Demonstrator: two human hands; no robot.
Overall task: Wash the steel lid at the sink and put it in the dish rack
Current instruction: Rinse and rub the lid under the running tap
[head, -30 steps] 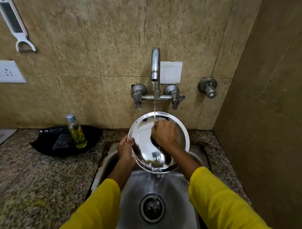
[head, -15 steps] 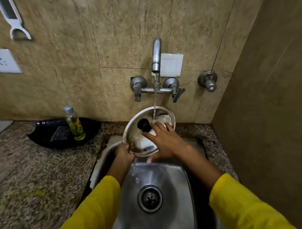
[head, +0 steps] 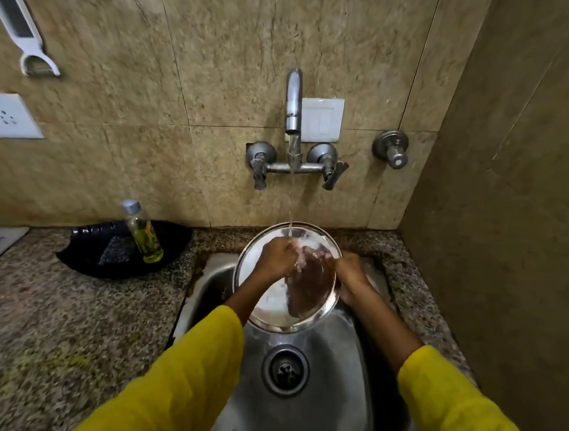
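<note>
Head camera showed the round shiny steel lid [head: 273, 308] at the centre of the frame, tilted above the steel sink basin [head: 345, 372], under a thin stream of water [head: 291, 199] from the chrome wall tap [head: 294, 99]. The left hand [head: 275, 258] lay on its inner face, fingers together, blurred by splashing. The right hand [head: 350, 277] gripped the right rim, fingers closed on it. At the left, a small bottle of yellow-green liquid [head: 142, 231] stood on a black tray [head: 81, 256].
</note>
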